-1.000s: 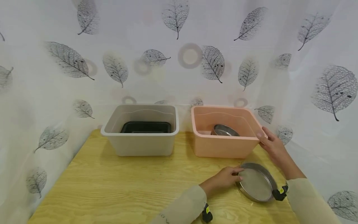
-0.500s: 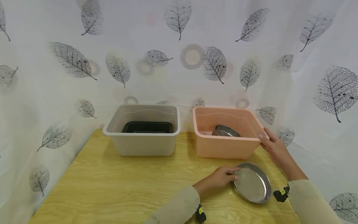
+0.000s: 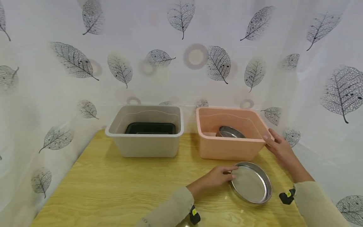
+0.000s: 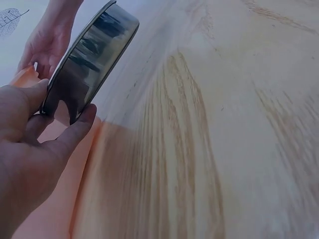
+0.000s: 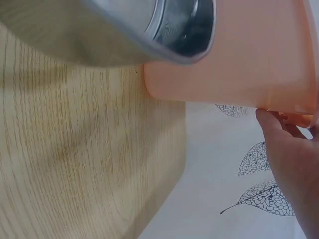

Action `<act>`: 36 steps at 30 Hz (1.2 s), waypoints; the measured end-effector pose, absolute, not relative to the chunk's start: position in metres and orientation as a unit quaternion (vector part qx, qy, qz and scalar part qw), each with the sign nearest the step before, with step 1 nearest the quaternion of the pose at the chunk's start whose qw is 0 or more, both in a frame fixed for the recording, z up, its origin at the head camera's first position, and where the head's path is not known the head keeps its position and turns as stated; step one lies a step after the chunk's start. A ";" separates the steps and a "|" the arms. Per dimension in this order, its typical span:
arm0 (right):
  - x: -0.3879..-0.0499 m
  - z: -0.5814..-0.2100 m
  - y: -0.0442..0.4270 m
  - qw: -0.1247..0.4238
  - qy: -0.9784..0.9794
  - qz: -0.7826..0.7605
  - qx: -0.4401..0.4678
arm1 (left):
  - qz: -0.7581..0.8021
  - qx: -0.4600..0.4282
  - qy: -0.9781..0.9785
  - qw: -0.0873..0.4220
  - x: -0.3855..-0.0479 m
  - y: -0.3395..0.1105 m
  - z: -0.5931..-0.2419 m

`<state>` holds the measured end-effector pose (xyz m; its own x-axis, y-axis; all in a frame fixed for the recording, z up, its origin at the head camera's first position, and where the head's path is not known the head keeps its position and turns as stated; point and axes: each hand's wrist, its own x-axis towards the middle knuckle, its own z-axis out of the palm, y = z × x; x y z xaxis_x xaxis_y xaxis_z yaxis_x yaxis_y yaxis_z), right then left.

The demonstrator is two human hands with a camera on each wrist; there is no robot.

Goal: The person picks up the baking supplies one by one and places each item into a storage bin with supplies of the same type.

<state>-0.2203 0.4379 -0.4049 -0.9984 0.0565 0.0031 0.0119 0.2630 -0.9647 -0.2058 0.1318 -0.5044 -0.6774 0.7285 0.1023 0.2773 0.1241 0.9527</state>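
My left hand pinches the left rim of a round metal cake pan, with the thumb and fingers on either side of its wall. In the left wrist view the cake pan is tilted and held above the wooden table. At the right end of the pink bin, my right hand grips the rim; the right wrist view shows its thumb under the bin's edge. A second round metal pan lies inside the pink bin, partly hidden by the front wall.
A grey bin stands to the left, with a black rectangular pan inside. Both bins rest near the back of the wooden table. Behind hangs a white curtain with leaf prints.
My left hand has moved left with the cake pan, away from my right forearm. My right hand stays on the pink bin's rim. The head view has shifted slightly.
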 end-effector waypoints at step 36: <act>-0.221 -0.408 0.440 0.019 -0.765 0.643 -0.002 | 0.582 0.396 0.681 0.200 -0.231 0.081 -0.388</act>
